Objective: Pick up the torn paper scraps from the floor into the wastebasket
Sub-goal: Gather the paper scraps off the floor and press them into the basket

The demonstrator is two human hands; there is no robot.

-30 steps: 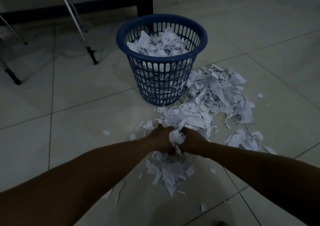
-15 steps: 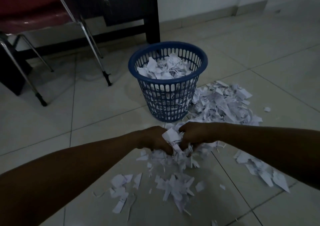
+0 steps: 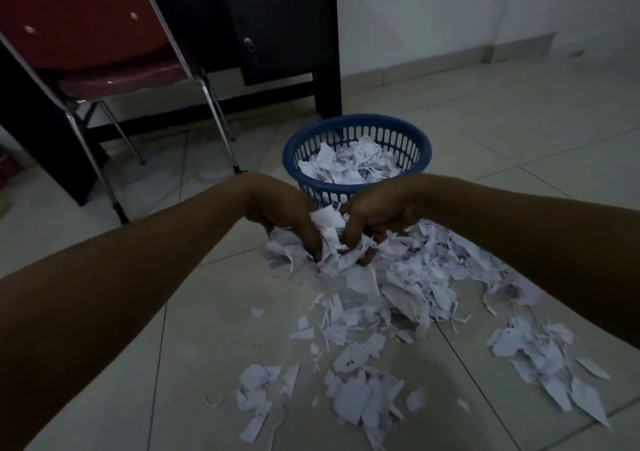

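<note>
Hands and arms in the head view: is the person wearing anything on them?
No. The left hand and right hand are bare, with no gloves, rings, watch or bracelet visible, and both forearms are uncovered, with no sleeves in view.

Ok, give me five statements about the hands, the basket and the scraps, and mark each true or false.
1. Both hands, the left hand and the right hand, grip one bundle of scraps between them. True.
2. The blue wastebasket is empty. False: torn paper already fills it close to the rim.
3. The floor is cleared of paper. False: loose scraps lie spread below and to the right of the hands.
4. A red chair with metal legs stands to the left of the wastebasket. True.
5. The wastebasket lies tipped on its side. False: it stands upright.
</note>
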